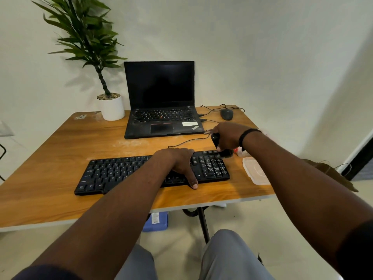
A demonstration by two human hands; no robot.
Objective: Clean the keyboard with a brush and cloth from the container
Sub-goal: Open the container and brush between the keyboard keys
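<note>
Item: black keyboard (121,172), lying along the near edge of our wooden table (50,158). Left hand (179,162) pressed flat on its right-centre keys, fingers spread, holding nothing. Right hand (228,136) closed around a black brush (224,151), bristles on the keyboard's far-right corner. Clear plastic lid (255,170) just right of the keyboard. Laptop (161,102) behind.

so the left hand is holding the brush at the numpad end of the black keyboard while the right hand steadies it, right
Not quite: the hands are swapped. In the head view the right hand holds the dark brush at the numpad end of the black keyboard, while the left hand steadies it.
</note>
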